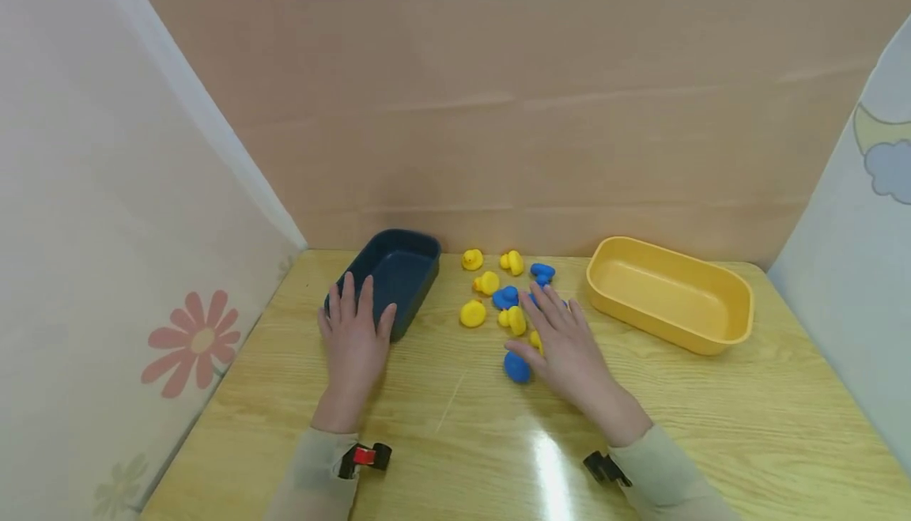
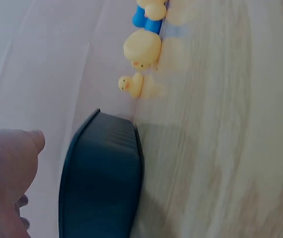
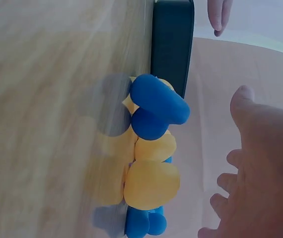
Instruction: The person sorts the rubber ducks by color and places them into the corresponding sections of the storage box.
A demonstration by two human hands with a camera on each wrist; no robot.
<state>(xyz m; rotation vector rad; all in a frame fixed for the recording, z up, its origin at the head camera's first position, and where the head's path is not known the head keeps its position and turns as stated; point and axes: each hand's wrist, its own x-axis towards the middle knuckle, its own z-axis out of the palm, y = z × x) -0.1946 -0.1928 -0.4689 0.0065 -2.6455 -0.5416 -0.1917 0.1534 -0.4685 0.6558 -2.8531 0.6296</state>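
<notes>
Here my left hand (image 1: 353,337) lies flat with the fingers straight and a little spread, and the fingertips rest on the near rim of the dark blue tub (image 1: 398,268), which stands on the wooden table (image 1: 712,418) at the left side, close to the back wall. It holds nothing; the fingers are only laid on the tub, not curled around it. My right hand (image 1: 565,343) is also spread and relaxed, palm down, low over the group of small rubber ducks in the middle of the table, and it pinches none of them. Its thumb is just beside one blue duck (image 1: 516,367), which lies nearest to me, apart from the others; whether the thumb really touches it I cannot tell. Under and beside the fingers are a yellow duck (image 1: 515,320) and another blue duck (image 1: 506,297), and a little more to the left one yellow duck (image 1: 473,314) lies alone. Further back, near the wall, I see more yellow ducks (image 1: 473,259) and one more blue duck (image 1: 542,271). The yellow tub (image 1: 712,331) stands at the right of the ducks, near my right hand but not touching it. In the right wrist view a blue duck (image 3: 157,106) is near the camera, with yellow ones behind it.
</notes>
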